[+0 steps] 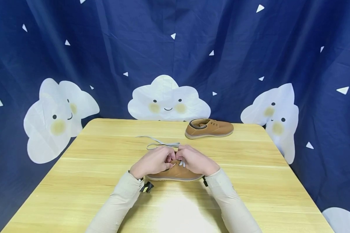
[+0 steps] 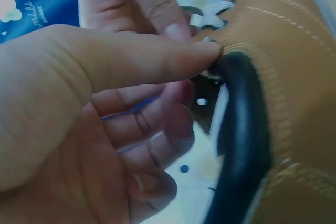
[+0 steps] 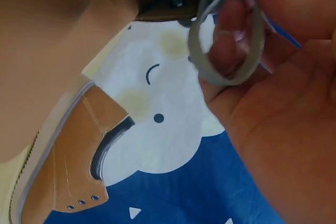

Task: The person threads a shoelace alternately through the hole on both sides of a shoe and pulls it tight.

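A tan shoe [image 1: 178, 174] lies crosswise on the table in front of me, its top partly hidden by both hands. Grey lace shows in its front eyelets. My left hand [image 1: 157, 160] pinches the edge of its eyelet flap; in the left wrist view the thumb [image 2: 184, 59] lies over the edge near the dark collar [image 2: 244, 119]. My right hand [image 1: 196, 160] works close beside it, fingers bent at the lacing. In the right wrist view a grey shoelace [image 3: 226, 80] hangs in a loop from its fingers, whose tips are partly cut off.
A second tan shoe [image 1: 213, 129], with no lace visible in its eyelets, stands at the table's far edge. Beyond my hands a loose grey lace [image 1: 163, 144] trails across the wooden table [image 1: 90, 181]. A dark blue curtain [image 1: 151, 48] with clouds surrounds the table.
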The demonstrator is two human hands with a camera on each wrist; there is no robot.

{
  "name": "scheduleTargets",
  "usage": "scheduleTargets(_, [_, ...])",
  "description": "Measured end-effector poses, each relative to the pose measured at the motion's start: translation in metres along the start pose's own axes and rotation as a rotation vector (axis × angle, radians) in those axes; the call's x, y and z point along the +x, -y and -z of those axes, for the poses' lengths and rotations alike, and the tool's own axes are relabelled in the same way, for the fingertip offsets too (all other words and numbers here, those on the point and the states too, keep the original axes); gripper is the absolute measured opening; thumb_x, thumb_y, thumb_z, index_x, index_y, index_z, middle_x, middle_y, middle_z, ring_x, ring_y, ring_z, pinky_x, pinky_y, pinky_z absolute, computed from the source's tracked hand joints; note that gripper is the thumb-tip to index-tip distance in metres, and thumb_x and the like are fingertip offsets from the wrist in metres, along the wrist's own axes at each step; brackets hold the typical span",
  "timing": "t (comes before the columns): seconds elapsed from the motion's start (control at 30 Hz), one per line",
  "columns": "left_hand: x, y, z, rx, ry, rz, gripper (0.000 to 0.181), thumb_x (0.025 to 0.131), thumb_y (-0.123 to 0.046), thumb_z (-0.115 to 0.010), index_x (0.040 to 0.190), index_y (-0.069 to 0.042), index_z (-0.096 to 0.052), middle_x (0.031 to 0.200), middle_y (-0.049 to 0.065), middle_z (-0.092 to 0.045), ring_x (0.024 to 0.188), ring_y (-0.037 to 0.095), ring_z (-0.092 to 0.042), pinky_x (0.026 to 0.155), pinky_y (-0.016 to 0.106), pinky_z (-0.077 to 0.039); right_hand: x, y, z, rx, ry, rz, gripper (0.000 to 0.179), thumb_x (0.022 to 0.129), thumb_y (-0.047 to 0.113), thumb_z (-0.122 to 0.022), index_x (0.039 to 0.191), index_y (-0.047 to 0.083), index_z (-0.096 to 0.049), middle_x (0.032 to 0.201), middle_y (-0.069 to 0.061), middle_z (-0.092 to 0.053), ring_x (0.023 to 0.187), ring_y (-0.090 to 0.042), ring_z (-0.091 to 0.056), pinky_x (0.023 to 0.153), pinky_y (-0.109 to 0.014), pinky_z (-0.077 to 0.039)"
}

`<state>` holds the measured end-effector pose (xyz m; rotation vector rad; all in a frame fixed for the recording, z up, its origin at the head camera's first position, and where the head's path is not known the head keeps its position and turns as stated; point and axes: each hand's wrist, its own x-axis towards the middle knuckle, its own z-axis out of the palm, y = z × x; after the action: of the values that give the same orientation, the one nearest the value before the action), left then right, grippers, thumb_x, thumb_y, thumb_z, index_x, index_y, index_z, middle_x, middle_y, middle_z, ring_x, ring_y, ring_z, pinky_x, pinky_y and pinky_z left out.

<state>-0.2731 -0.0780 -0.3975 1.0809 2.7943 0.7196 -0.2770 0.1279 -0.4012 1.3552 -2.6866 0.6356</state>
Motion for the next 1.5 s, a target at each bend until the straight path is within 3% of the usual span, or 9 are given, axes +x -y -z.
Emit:
scheduleTargets(0.17, [-0.003, -0.011, 0.000, 0.080, -0.029, 0.021, 0.003, 0.093, -0.012, -0.070, 0.093, -0.014, -0.068, 0.074, -0.009, -0.059, 0.064, 0.005, -0.051, 0.062, 0.023, -0.045, -0.001, -0.002, 0.000, 0.065, -0.024, -0.035, 0.034, 0.082, -0.024, -0.049, 0.077, 0.006, -0.065, 0.069, 0.005, -0.037, 0.069, -0.008, -0.036, 0.071, -0.022, -0.034])
scheduleTargets(0.33, [-0.003, -0.025, -0.009, 0.247, -0.063, 0.054, 0.030, 0.094, -0.024, -0.071, 0.069, -0.020, -0.056, 0.063, -0.010, -0.050, 0.055, 0.006, -0.046, 0.049, 0.025, -0.038, -0.001, -0.004, -0.002, 0.131, -0.030, -0.113, 0.039, 0.087, -0.022, -0.050, 0.097, 0.010, -0.070, 0.069, 0.001, -0.049, 0.067, -0.007, -0.038, 0.068, -0.022, -0.036])
scheduleTargets(0.47, [-0.002, -0.032, -0.019, 0.409, -0.130, 0.088, 0.041, 0.091, -0.030, -0.077, 0.062, -0.022, -0.049, 0.060, -0.009, -0.048, 0.053, 0.010, -0.049, 0.044, 0.029, -0.039, -0.002, -0.003, 0.001, 0.156, -0.015, -0.157, 0.042, 0.090, -0.020, -0.051, 0.111, 0.009, -0.072, 0.084, -0.002, -0.066, 0.075, -0.011, -0.052, 0.072, -0.024, -0.046])
scheduleTargets(0.6, [0.000, -0.037, -0.024, 0.455, -0.151, 0.117, 0.038, 0.090, -0.023, -0.074, 0.062, -0.021, -0.049, 0.061, -0.005, -0.054, 0.051, 0.014, -0.051, 0.044, 0.032, -0.042, -0.006, -0.005, 0.007, 0.190, -0.020, -0.186, 0.034, 0.097, -0.013, -0.052, 0.116, 0.006, -0.073, 0.105, -0.003, -0.074, 0.092, -0.014, -0.066, 0.083, -0.027, -0.055])
scheduleTargets(0.8, [0.001, -0.041, -0.021, 0.371, -0.107, 0.143, 0.043, 0.084, -0.012, -0.070, 0.057, -0.023, -0.040, 0.058, -0.007, -0.045, 0.050, 0.011, -0.042, 0.043, 0.032, -0.037, -0.021, -0.016, 0.022, 0.191, -0.088, -0.268, 0.025, 0.105, 0.005, -0.055, 0.125, 0.001, -0.069, 0.117, -0.013, -0.072, 0.104, -0.021, -0.067, 0.096, -0.041, -0.055])
scheduleTargets(0.97, [-0.002, -0.041, -0.017, 0.273, -0.046, 0.138, 0.043, 0.078, -0.012, -0.069, 0.053, -0.025, -0.036, 0.056, -0.012, -0.035, 0.051, 0.007, -0.035, 0.046, 0.028, -0.031, -0.037, -0.031, 0.026, 0.229, 0.034, -0.359, 0.041, 0.107, 0.020, -0.056, 0.138, -0.006, -0.057, 0.133, -0.024, -0.065, 0.123, -0.034, -0.063, 0.106, -0.052, -0.050])
scheduleTargets(1.17, [-0.020, -0.036, -0.014, 0.190, 0.017, 0.152, 0.038, 0.077, -0.019, -0.070, 0.053, -0.027, -0.042, 0.050, -0.016, -0.035, 0.051, 0.005, -0.039, 0.049, 0.027, -0.033, -0.039, -0.043, 0.010, 0.330, 0.239, -0.449, 0.085, 0.086, 0.037, -0.084, 0.149, -0.007, -0.046, 0.147, -0.023, -0.056, 0.140, -0.038, -0.051, 0.117, -0.053, -0.041])
scheduleTargets(1.3, [-0.035, -0.036, -0.012, 0.088, 0.033, 0.125, 0.031, 0.081, -0.021, -0.071, 0.058, -0.027, -0.050, 0.053, -0.017, -0.042, 0.051, 0.002, -0.040, 0.047, 0.024, -0.035, -0.030, -0.040, -0.001, 0.290, 0.263, -0.484, 0.091, 0.075, 0.028, -0.094, 0.146, -0.007, -0.049, 0.145, -0.021, -0.058, 0.139, -0.037, -0.052, 0.117, -0.052, -0.041])
scheduleTargets(1.5, [-0.059, -0.040, -0.008, -0.106, 0.047, 0.092, 0.020, 0.085, -0.019, -0.071, 0.068, -0.027, -0.062, 0.057, -0.018, -0.047, 0.051, -0.003, -0.040, 0.050, 0.020, -0.039, -0.024, -0.035, -0.003, 0.257, 0.274, -0.547, 0.095, 0.072, 0.024, -0.095, 0.149, -0.006, -0.047, 0.147, -0.021, -0.057, 0.140, -0.037, -0.051, 0.119, -0.051, -0.040])
